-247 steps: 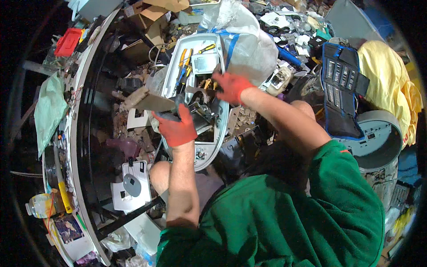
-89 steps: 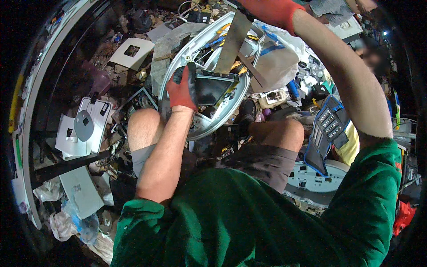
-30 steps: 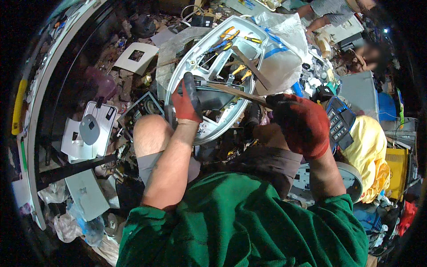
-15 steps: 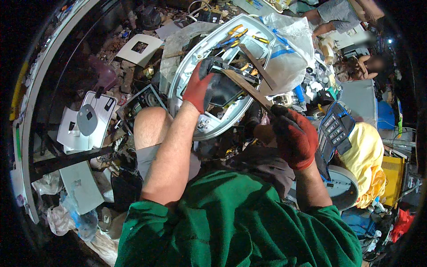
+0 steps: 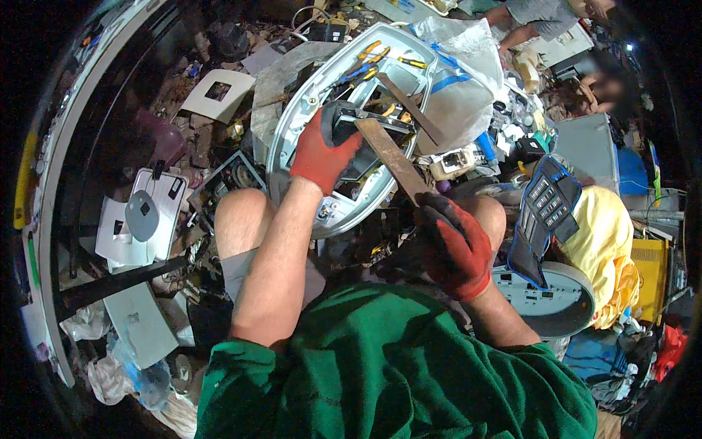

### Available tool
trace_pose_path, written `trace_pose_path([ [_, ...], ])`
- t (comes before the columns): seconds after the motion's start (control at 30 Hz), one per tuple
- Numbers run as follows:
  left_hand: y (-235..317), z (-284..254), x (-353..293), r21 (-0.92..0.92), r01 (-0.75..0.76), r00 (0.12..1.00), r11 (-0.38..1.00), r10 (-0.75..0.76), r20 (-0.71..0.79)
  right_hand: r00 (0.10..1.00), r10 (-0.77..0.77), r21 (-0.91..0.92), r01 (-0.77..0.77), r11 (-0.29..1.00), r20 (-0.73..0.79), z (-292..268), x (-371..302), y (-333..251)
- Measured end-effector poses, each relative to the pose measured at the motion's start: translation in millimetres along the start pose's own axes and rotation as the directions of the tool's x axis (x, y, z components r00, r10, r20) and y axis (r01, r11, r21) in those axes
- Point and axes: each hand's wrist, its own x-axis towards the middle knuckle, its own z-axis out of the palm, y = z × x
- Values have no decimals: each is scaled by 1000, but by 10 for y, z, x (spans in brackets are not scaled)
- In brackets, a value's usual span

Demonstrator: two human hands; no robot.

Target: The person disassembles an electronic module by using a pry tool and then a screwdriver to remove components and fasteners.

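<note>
My left hand, in a red and black glove, is closed on the upper edge of a dark rectangular panel. The panel sits in a pale oval plastic housing in front of me. My right hand, gloved alike, grips the near end of a flat brown bar; whether it is wood or rusty metal I cannot tell. The bar's far end lies beside my left fingers, over the panel. A second flat bar rests across the housing's right side. Pliers and a yellow-handled screwdriver lie at its far end.
A dark tool pouch leans at the right, by a round grey shell and yellow cloth. White plastic panels lie left among debris. A translucent bag lies beyond the housing; another person's arm shows far right.
My right hand has moved left and toward me with the bar, whose broad face now shows more. My left hand keeps its hold on the panel. The whole view has shifted slightly.
</note>
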Motion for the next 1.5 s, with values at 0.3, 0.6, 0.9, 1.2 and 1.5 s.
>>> trace_pose_path([
  [0.3,16,-20,-46,-206,-23,999,978,30,28,971,214,62,-208,976,-110,-133,-127,35],
  [0.6,36,32,-112,-131,-1,1000,991,1,-1,704,690,486,-550,679,-168,-410,-345,332],
  [0.9,207,153,-95,135,-102,994,986,95,59,605,784,714,-486,504,-142,-383,-272,489],
  [1.2,219,118,-77,167,-115,989,979,96,114,581,782,584,-561,586,-226,-277,-200,514],
  [1.5,90,19,71,218,-118,986,969,89,140,712,654,349,-563,749,-256,-193,-267,677],
])
